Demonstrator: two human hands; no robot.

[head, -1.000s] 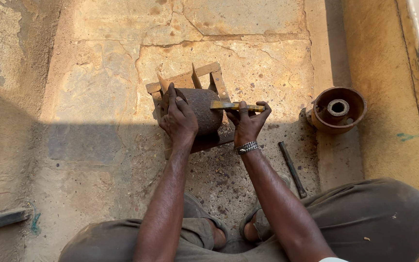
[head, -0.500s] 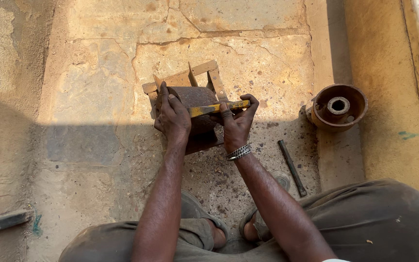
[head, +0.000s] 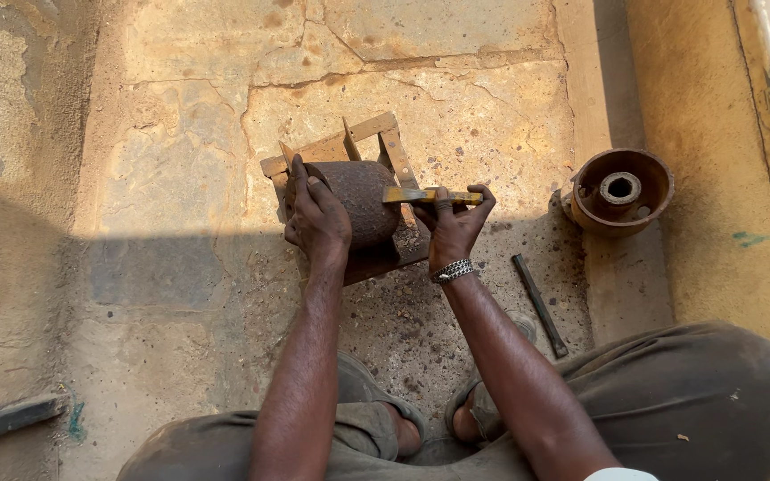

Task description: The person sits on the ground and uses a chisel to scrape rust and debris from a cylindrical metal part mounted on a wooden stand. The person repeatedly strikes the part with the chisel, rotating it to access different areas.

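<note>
The left hand [head: 316,216] was clamped over the left end of the rusty cylinder [head: 363,200], fingers spread on its dark curved face, pressing it into the wooden cradle [head: 376,142] that sat on the cracked stone floor [head: 171,178]. The right hand [head: 453,224] was clenched around the yellow-handled flat tool [head: 430,195], thumb and fingers pinching the handle, with the blade end laid against the cylinder's right face.

Changes against the earlier frames: a second back the tool lay lower and further right, roughly level with the wrist; half a second back it was tilted, tip raised over the cylinder top; now it sat near horizontal, tip touching the cylinder's upper right edge (contact itself partly shadowed, so hard to confirm). The left hand had barely shifted, same grip throughout. The cylinder and cradle had not moved on the floor.

Judged from that, the tool was being worked back and forth across the cylinder's surface, a scraping or filing stroke, while the other hand braced the part.

Nearby, untouched: a rusty round hub [head: 621,190] to the right, a dark metal rod [head: 539,305] lying beside the right forearm, a dark bar [head: 6,419] at lower left. A metal bracelet [head: 454,270] sat on the right wrist.
</note>
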